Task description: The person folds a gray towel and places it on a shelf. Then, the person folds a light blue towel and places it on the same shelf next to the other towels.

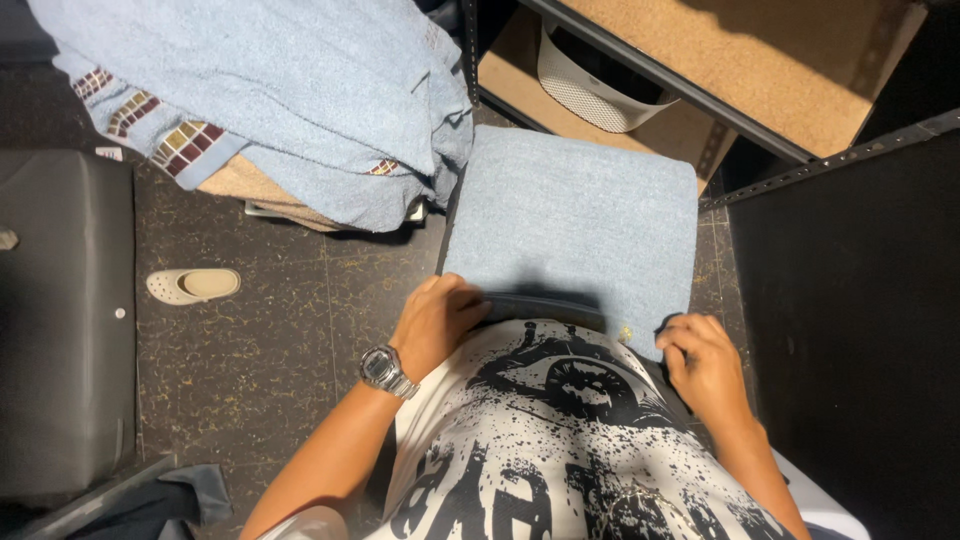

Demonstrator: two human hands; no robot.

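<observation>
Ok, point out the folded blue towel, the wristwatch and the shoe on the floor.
folded blue towel (575,215), head view, middle of its top face
wristwatch (381,367), head view, on its dial
shoe (195,285), head view, middle of its upper

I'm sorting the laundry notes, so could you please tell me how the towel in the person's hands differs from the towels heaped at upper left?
The folded towel lies flat as a neat rectangle, gripped at its near edge by the left hand and right hand; the heaped towels are rumpled and draped. The folded towel looks plain; the heaped towels show a red-and-tan patterned band. Both are light blue terry.
</observation>
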